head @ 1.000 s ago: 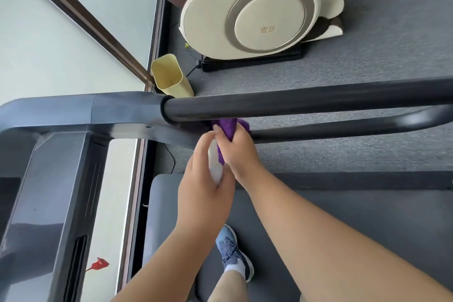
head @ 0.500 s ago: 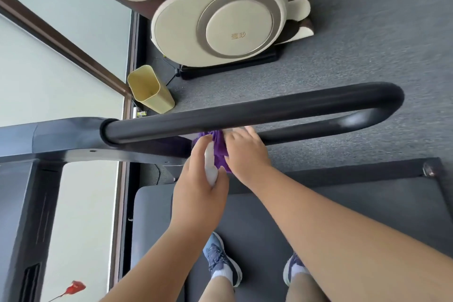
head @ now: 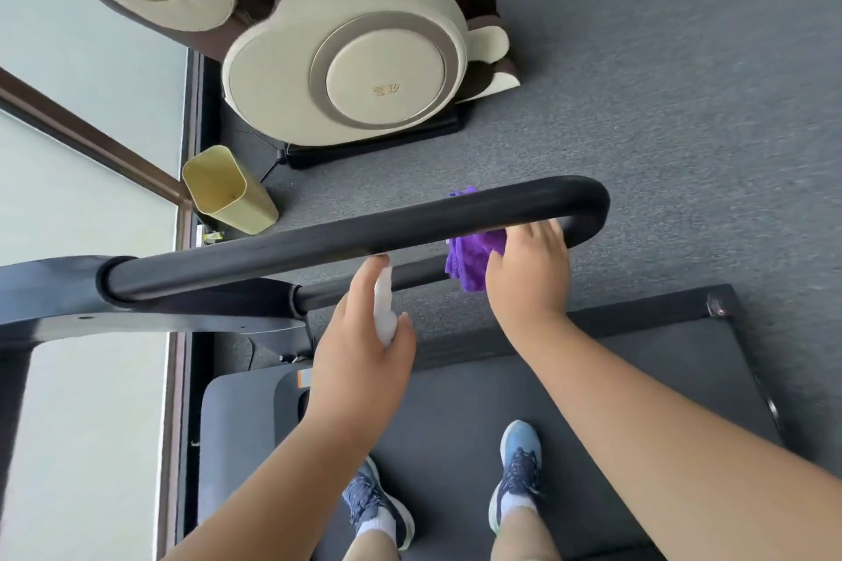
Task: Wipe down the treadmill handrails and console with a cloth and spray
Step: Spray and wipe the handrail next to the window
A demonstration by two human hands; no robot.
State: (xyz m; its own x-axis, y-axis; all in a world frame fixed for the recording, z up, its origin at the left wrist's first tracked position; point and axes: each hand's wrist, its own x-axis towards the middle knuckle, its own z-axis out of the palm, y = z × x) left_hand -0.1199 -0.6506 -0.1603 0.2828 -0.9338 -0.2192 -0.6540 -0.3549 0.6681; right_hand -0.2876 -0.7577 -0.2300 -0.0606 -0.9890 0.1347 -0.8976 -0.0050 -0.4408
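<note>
Right hand [head: 528,273] presses a purple cloth [head: 474,257] against the treadmill handrail [head: 346,237], near its curved end at two o'clock.

From my remote seat I see its fingers curled round the cloth, mid-wipe on the rail's underside. Left hand [head: 360,351], toward six o'clock of the rail, grips a small white spray bottle [head: 384,310] pointing at the rail. I judge the handrail step is underway; next calls for working the cloth round the bend.
</note>
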